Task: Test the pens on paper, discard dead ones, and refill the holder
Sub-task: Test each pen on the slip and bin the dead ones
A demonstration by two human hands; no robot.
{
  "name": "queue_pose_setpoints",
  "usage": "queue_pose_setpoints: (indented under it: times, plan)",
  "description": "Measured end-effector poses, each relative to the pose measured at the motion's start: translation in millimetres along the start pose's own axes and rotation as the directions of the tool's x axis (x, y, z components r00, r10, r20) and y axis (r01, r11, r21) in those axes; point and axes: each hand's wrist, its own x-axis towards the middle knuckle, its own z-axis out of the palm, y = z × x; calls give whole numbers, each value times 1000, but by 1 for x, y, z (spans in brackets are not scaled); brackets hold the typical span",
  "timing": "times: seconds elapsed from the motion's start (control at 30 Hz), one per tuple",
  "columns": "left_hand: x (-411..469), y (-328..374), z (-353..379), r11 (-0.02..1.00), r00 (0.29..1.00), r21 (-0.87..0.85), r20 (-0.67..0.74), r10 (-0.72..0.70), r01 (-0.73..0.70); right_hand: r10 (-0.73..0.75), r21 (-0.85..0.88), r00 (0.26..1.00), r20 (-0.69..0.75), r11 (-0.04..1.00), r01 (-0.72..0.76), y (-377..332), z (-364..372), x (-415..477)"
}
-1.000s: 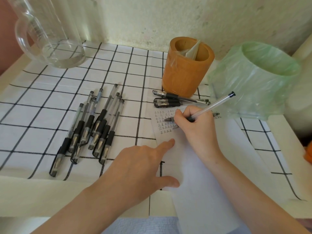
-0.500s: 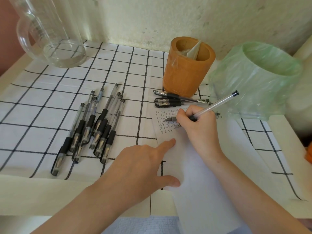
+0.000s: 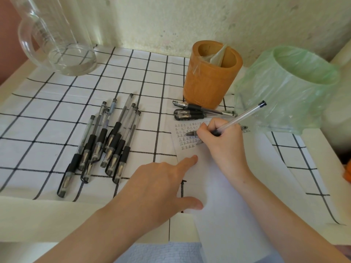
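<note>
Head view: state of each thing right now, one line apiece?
Right hand: grips clear pen, tip on paper.
Left hand: rests on paper, index finger straight.
Paper: marks at top, blank below.
Holder: upright, no pens visible inside.
Three pens: capped, lying by holder.
Pen pile: capped, lying on cloth.
Bin: upright, bag-lined, open.
Jug: upright, nearly empty.

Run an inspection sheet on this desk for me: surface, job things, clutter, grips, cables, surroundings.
Surface: checked cloth, with paper lying on it.
Job's things: pen with its tip at rows of marks on the paper; pile of pens at left; three pens in front of the wooden holder; green-bagged bin at right.
Clutter: glass jug, back left.
Grips: left hand presses the paper, fingers straight; right hand holds the pen.
Cables: nothing seen.
Surroundings: pale wall behind.
</note>
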Motion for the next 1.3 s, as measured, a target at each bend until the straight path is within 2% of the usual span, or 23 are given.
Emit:
queue_pose_setpoints:
  times: [0.9,1.3]
  plan:
    - [0,1,-1,1000,1000,-20,9,-4,4,1,4,1000,27,1000,-1,-2,-2,-1]
    - [-1,2,-2,1000,1000,-10,12,-17,18,14,-16,1000,-23,1000,-15,-6,-1,-2]
